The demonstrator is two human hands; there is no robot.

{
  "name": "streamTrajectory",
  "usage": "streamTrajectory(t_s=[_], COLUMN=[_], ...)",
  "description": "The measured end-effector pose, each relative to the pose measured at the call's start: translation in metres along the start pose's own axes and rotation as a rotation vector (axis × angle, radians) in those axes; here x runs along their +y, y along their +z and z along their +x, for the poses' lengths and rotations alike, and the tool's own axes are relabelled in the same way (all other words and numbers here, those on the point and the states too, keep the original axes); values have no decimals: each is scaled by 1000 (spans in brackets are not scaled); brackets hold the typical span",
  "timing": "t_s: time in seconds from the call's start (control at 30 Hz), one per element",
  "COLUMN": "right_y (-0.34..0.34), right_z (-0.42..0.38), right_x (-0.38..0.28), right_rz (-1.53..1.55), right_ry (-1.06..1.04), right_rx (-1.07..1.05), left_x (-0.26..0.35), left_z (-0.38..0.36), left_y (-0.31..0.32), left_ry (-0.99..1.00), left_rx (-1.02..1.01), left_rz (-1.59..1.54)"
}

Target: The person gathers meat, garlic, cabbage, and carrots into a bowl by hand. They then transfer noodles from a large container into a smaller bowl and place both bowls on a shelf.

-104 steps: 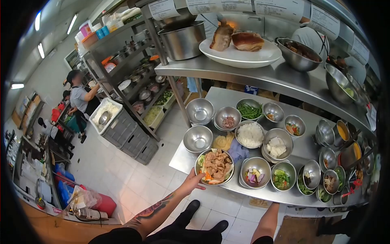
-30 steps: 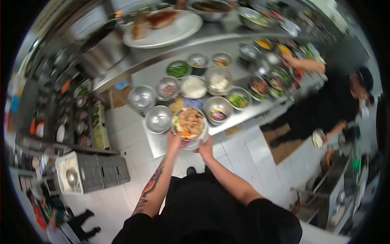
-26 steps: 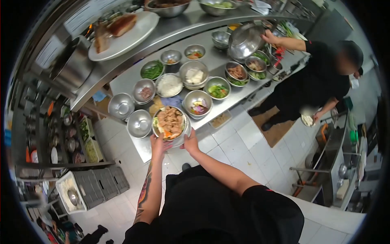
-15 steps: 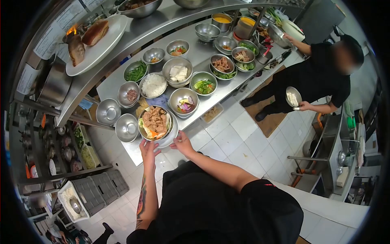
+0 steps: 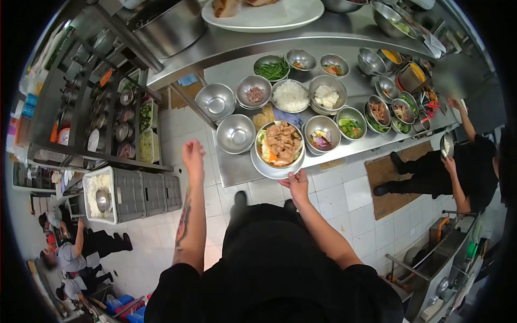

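A metal bowl heaped with sliced cooked meat [image 5: 280, 141], with vegetables around its edge, sits on a round plate [image 5: 267, 172] at the counter's front edge. My right hand [image 5: 298, 185] grips the plate's near rim with its fingertips. Raised to the left of the counter, my left hand [image 5: 193, 153] is apart from the bowl and holds nothing, fingers loosely bent and apart. Just left of the meat bowl stands an empty metal bowl [image 5: 236, 134]. On its right is a bowl with sliced purple onion [image 5: 322, 139].
Bowls of white rice [image 5: 291, 96], green beans [image 5: 272, 68] and chopped greens [image 5: 351, 125] stand on the steel counter [image 5: 229, 171]. A plate of meat [image 5: 264, 19] rests on the shelf above. A co-worker [image 5: 458, 172] stands at right; grey crates [image 5: 145, 194] are at left.
My left hand has left the plate and moved up and leftward. My right hand stays at the plate's rim. The view has turned left, and the co-worker's bowl hand has shifted.
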State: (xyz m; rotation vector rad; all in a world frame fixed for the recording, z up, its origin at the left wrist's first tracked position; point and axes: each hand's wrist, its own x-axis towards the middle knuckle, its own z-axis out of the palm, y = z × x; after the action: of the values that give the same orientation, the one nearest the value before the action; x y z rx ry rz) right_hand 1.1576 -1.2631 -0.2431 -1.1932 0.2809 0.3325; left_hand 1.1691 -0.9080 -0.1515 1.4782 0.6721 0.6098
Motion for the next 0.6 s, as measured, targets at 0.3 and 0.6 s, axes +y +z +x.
streamTrajectory(t_s=[0.3,0.6], right_y=[42,95], right_z=[-40,-120], right_x=[18,87], right_rz=[-110,-218], right_ry=[20,208], right_rx=[333,361], left_x=[-18,77], left_z=[226,223], left_y=[54,54], left_ry=[598,900], left_rx=[-299,-496], left_rz=[906,864])
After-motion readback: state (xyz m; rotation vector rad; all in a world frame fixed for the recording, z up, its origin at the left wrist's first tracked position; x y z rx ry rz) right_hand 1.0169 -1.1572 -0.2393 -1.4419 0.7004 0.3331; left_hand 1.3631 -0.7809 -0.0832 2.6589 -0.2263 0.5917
